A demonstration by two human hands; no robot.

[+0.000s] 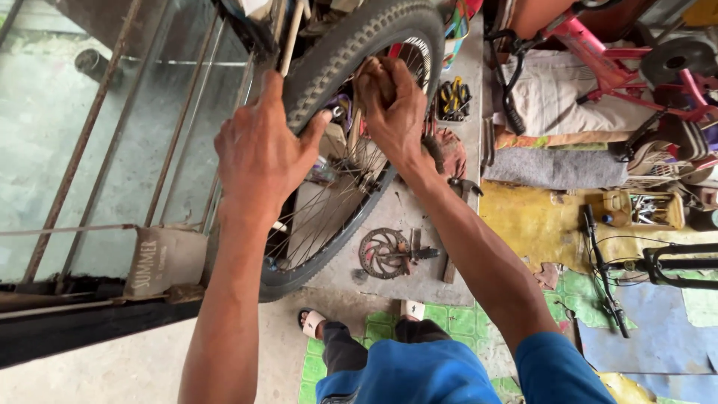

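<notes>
A spoked bicycle wheel (340, 217) with a knobby black tyre (351, 45) stands upright in front of me, seemingly mounted in a frame. My left hand (258, 150) grips the tyre on its left side, thumb against the tread. My right hand (393, 105) reaches inside the rim near the top, fingers closed around something by the spokes; what it holds is hidden.
A brake disc (381, 253) and small tools lie on the grey floor below the wheel. A box of pliers (453, 99) sits beyond. A pink bicycle (598, 52) is at right, a black fork (666, 263) and a yellow tool tray (647, 209) nearby. Metal bars (90, 142) stand at left.
</notes>
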